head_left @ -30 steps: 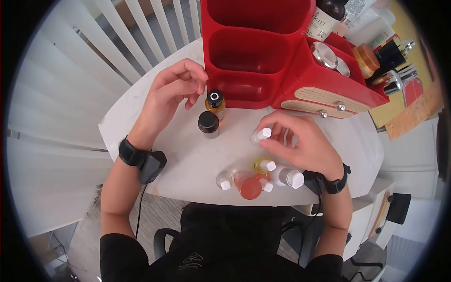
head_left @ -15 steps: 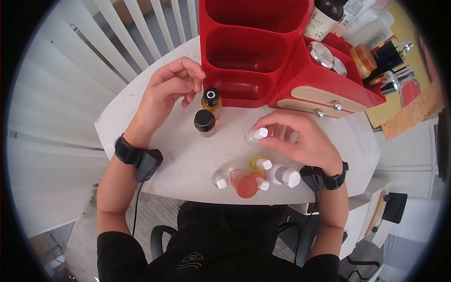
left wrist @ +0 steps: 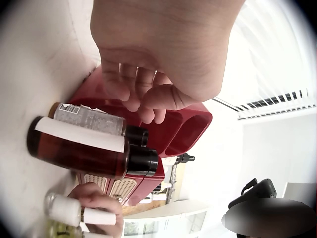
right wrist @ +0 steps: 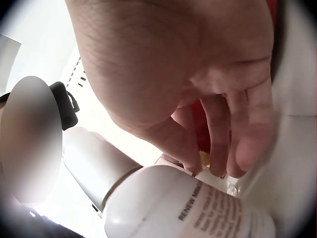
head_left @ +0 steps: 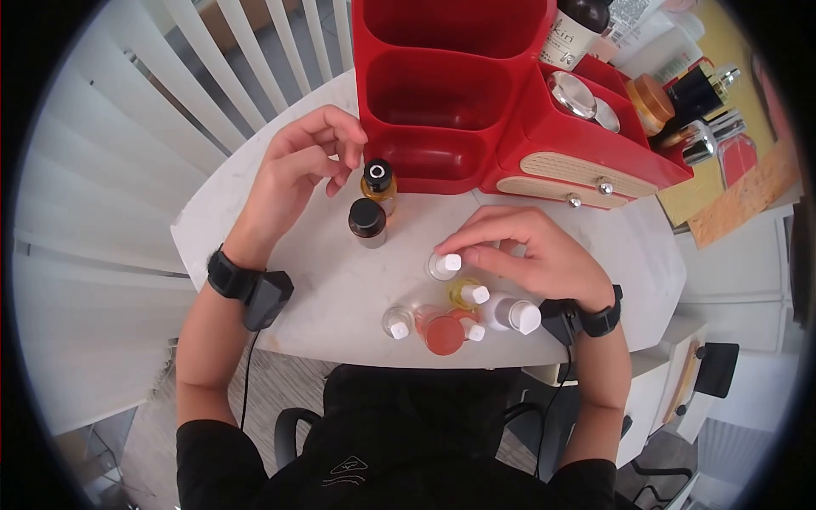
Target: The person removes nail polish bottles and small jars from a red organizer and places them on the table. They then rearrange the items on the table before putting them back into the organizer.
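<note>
In the head view, my right hand (head_left: 531, 255) has thumb and index finger at a small clear bottle with a white cap (head_left: 443, 267), pinching it on the table. The left wrist view shows this clear bottle (left wrist: 64, 210) upright beside the right fingers. My left hand (head_left: 297, 166) hangs loosely curled near the red organizer and holds nothing. Just right of it stand an amber bottle with a black cap (head_left: 379, 189) and a dark brown bottle (head_left: 368, 223). In the right wrist view, a white lotion bottle (right wrist: 148, 203) hides part of the right fingertips.
Behind the bottles stands the red organizer (head_left: 361, 93), with cosmetics in its right side. Near the table's front edge are a yellow bottle (head_left: 465, 294), a clear bottle (head_left: 396, 323), an orange-capped bottle (head_left: 444, 334) and a white-capped bottle (head_left: 514, 314).
My right hand and the small clear bottle have moved left and toward the front, closer to the group of bottles. My left hand stays almost in place.
</note>
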### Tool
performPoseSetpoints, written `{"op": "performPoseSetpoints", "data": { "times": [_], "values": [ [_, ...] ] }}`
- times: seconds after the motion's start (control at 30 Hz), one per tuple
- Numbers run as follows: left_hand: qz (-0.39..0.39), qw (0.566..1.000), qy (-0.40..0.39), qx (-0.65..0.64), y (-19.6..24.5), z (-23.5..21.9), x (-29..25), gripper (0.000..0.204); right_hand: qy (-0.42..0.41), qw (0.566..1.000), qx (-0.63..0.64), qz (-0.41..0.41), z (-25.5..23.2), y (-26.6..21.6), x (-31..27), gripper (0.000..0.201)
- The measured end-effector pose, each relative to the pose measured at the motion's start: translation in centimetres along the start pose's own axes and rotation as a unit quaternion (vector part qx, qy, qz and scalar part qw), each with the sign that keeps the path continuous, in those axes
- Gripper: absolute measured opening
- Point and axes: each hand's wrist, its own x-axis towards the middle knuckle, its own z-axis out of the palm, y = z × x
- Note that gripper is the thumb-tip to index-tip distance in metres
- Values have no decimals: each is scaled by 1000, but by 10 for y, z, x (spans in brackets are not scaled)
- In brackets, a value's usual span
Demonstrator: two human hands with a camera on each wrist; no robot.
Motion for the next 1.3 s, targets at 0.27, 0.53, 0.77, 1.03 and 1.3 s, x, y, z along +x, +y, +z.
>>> {"op": "performPoseSetpoints", "data": {
  "times": [0.27,0.53,0.77,1.03,1.3],
  "values": [
    [5,1000,-12,-14,1,0,1,40,-70,997,17,42,1,-15,7,32],
    [9,999,-19,-25,2,1,3,41,-19,999,3,48,-2,-6,9,32],
    [6,999,-26,-33,7,3,3,42,56,995,-83,25,-2,-40,47,52],
    [13,999,-14,-30,7,1,2,40,37,993,-115,-3,3,-42,72,52],
    [11,999,-18,-25,4,2,2,39,28,987,-153,32,2,-43,68,41]
  ]
}}
